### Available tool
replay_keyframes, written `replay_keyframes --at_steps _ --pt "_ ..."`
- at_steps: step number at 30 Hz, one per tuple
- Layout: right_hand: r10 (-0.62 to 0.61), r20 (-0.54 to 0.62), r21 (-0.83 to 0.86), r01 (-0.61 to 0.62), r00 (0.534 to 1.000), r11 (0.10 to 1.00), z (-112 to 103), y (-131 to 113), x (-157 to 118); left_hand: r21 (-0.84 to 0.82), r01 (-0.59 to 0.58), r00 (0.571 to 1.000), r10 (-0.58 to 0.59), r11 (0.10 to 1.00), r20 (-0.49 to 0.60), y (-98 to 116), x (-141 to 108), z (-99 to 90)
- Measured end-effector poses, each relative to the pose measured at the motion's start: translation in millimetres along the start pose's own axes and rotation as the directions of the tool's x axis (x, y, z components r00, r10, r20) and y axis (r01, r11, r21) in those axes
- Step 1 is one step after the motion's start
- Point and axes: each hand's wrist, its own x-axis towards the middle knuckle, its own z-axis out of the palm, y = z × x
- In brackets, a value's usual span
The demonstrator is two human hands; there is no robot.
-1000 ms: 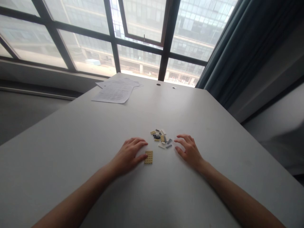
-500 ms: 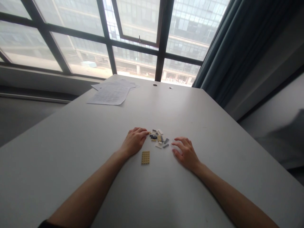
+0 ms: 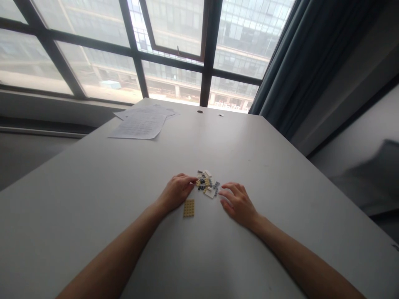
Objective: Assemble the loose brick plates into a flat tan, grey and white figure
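Note:
A small pile of toy building bricks (image 3: 205, 182) in white, tan, grey and black lies on the white table. At its left edge is my left hand (image 3: 178, 191), palm down, its stretched fingertips against a tan brick and its thumb lower down. My right hand (image 3: 239, 202) rests on the other side with fingers curved and apart, the tips close to the grey bricks (image 3: 216, 188). Whether they touch, I cannot tell. Nearer to me, just below my left hand, a tan studded plate (image 3: 188, 208) lies flat by itself.
Printed paper sheets (image 3: 140, 122) overlap at the table's far left. Two small round holes, one of them dark (image 3: 200, 111), sit near the far edge of the white table (image 3: 199, 257). Beyond stand a window (image 3: 174, 79) and a dark curtain (image 3: 280, 83).
My right hand has moved left, closer to the bricks. The pile is bunched tighter, with grey and white pieces shifted together. My left hand has come slightly nearer to me. The view has shifted a little.

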Motion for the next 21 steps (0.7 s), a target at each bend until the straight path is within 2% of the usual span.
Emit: replay_keyframes --at_steps 3,7,14,17,21 --pt "-0.045 0.049 0.019 0.044 0.998 0.999 -2 -5 1 -0.027 0.035 0.999 -0.036 0.999 -0.023 0 -1 -0.7" --pt "-0.069 0.12 0.022 0.067 0.99 0.997 -5 -9 4 0.031 -0.076 0.997 0.076 0.997 -0.001 0 -1 -0.4" --pt "0.021 0.134 0.028 -0.025 0.991 0.999 -4 -9 4 0.158 -0.062 0.998 0.059 0.986 0.019 2 -2 0.9" --pt "0.081 0.112 0.063 -0.088 0.99 0.994 -2 -4 10 0.104 -0.045 0.999 0.047 0.994 -0.018 -1 -2 1.2" --pt "0.181 0.08 0.104 -0.189 0.98 0.976 8 0 31 -0.007 0.005 0.993 -0.006 1.0 -0.116 -8 -2 0.0"
